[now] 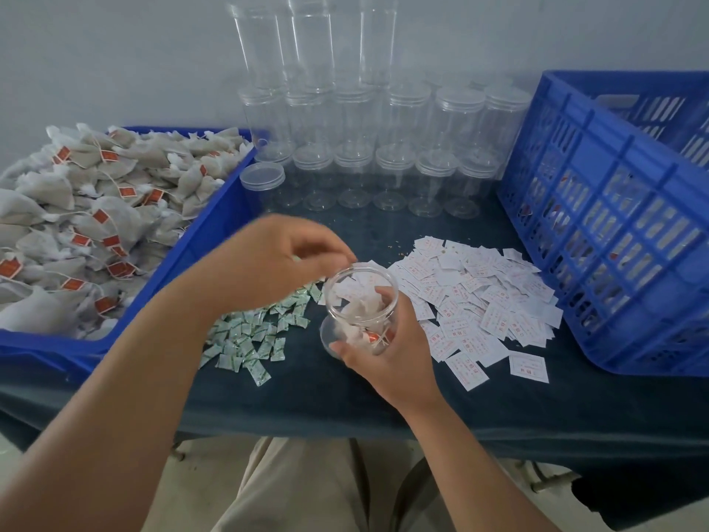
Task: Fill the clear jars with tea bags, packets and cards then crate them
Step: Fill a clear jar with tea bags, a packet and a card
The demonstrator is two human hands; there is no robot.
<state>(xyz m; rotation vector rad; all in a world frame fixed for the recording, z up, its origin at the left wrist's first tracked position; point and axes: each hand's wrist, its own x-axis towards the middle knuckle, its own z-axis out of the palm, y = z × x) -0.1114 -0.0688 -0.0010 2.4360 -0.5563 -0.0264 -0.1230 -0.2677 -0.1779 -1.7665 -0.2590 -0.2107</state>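
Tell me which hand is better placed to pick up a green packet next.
Left, probably. The left hand hovers at the mouth of the jar, close to the green packets, while the right hand grips the jar. Blur hides whether the left holds anything.

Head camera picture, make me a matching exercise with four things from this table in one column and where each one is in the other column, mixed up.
Column one:
1. tea bags
2. green packets
3. white cards
4. open jar

Column two:
A. held in the right hand
B. heaped in the blue tray at the left
C. piled on the cloth, right of the held jar
D. scattered on the cloth, left of the held jar

Pairs: 1-B, 2-D, 3-C, 4-A
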